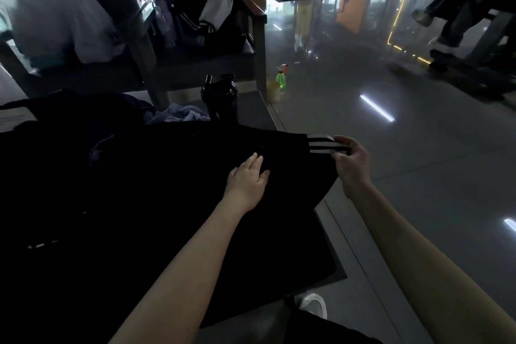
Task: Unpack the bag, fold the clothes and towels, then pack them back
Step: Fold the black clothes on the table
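A black garment [156, 184] with white stripes at one end lies spread over a low dark table [329, 265]. My left hand [247, 179] lies flat on the cloth near its right part, fingers straight. My right hand [350, 160] pinches the striped end [321, 144], holding it just past the table's right edge. A crumpled pale lavender cloth [181, 116] lies at the back of the table beside more dark fabric [83, 109].
A black shaker bottle [220, 98] stands at the table's far edge. Behind it are dark chairs holding a white plastic bag [58, 17] and a black bag [201, 22]. A green spray bottle [280, 81] stands on the glossy floor. A seated person's legs [458, 14] are at the far right.
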Demonstrator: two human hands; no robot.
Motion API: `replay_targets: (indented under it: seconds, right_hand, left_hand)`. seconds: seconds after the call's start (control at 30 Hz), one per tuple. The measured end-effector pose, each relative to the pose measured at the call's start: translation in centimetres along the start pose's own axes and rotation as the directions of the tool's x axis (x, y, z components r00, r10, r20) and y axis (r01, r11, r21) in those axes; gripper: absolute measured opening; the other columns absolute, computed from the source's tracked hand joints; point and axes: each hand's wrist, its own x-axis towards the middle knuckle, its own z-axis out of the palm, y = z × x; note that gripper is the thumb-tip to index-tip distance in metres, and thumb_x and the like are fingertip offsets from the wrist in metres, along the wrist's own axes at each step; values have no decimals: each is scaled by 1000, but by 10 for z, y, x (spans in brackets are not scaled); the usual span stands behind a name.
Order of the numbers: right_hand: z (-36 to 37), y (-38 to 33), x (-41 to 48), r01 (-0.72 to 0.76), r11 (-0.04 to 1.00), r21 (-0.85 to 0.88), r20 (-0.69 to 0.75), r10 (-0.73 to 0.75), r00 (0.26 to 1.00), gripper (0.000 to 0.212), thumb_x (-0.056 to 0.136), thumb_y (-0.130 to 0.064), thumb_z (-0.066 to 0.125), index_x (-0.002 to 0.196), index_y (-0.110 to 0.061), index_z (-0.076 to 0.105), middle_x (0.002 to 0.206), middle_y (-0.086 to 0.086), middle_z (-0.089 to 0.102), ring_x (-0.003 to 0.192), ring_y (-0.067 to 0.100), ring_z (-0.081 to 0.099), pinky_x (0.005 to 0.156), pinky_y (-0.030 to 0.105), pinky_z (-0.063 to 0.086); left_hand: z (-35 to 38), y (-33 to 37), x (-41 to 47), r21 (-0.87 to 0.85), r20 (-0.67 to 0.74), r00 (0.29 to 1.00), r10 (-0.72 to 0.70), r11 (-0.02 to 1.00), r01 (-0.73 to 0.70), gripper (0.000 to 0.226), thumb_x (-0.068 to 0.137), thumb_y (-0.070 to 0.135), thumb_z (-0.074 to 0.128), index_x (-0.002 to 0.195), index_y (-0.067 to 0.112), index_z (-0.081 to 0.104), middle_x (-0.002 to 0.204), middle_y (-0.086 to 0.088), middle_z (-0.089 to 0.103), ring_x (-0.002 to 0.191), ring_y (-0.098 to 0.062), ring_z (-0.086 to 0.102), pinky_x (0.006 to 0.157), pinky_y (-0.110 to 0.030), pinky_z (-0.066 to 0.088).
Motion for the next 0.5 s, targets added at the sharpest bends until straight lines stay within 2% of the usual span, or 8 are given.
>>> replay_targets:
  seconds: [0.07, 0.2, 0.27, 0.33, 0.37, 0.4, 0.43, 0.5]
  right_hand:
    - [1, -11, 8, 50, 998, -24, -5, -50, 999, 40, 80, 15, 46, 102, -14, 64, 82, -2, 63, 68, 5, 58, 60, 13, 49]
    - [6, -29, 15, 166, 972, -169, 32, -163, 986, 39, 83, 8, 48, 109, -15, 64, 94, 2, 64, 80, 11, 60, 70, 18, 48]
    - [17, -45, 11, 258, 934, -246, 103, -240, 965, 38, 86, 2, 50, 112, -22, 64, 100, -1, 65, 86, 10, 60, 70, 11, 46]
    - [34, -62, 2, 385, 879, -280, 209, -336, 918, 37, 86, 0, 51, 114, -22, 64, 101, -4, 65, 88, 6, 59, 71, 6, 44]
    - [42, -69, -6, 446, 849, -283, 280, -372, 885, 37, 87, 0, 52, 115, -20, 64, 102, -4, 65, 89, 7, 60, 75, 9, 46]
    - [51, -74, -15, 498, 819, -286, 357, -392, 848, 38, 86, 0, 52, 117, -20, 64, 103, -3, 66, 88, 9, 62, 78, 15, 50]
    - [59, -75, -25, 539, 786, -301, 432, -392, 812, 40, 86, 1, 53, 118, -20, 63, 103, 0, 68, 87, 13, 64, 79, 23, 53]
    - [73, -72, -46, 585, 727, -358, 566, -330, 756, 48, 84, 2, 53, 126, -22, 58, 99, 7, 70, 82, 22, 66, 77, 37, 56]
  left_hand:
    - [0, -4, 0, -18, 26, 1000, 3, 1000, -2, 55, 102, 40, 29, 151, 19, 19, 160, 2, 12, 146, -15, 12, 118, -36, 9]
    - [0, -9, 6, 71, 94, 996, 0, 997, -7, 60, 101, 41, 32, 152, 18, 14, 160, 0, 11, 146, -15, 12, 117, -35, 9]
    - [0, -10, 8, 124, 124, 992, 0, 992, -15, 63, 100, 38, 37, 152, 16, 11, 160, -1, 10, 146, -15, 10, 117, -35, 8]
    - [-1, -9, 7, -41, 95, 995, 24, 999, -20, 57, 98, 28, 45, 150, 15, 24, 156, -2, 23, 144, -18, 20, 117, -32, 16]
    - [-3, -7, 5, -241, 42, 999, 22, 970, -11, 46, 98, 22, 47, 143, 15, 39, 146, -1, 40, 138, -20, 33, 112, -27, 26]
    - [-5, -6, 3, -485, -14, 1000, -24, 874, 15, 31, 98, 16, 47, 129, 16, 53, 128, 0, 56, 125, -21, 48, 100, -22, 38]
    - [-9, -5, 1, -700, -42, 992, -116, 712, 53, 21, 99, 12, 45, 113, 15, 60, 107, 0, 62, 109, -22, 57, 86, -20, 43]
    - [-22, -2, -4, -930, -9, 961, -278, 356, 94, 20, 100, 10, 41, 98, 8, 60, 87, -6, 61, 84, -22, 57, 71, -24, 43]
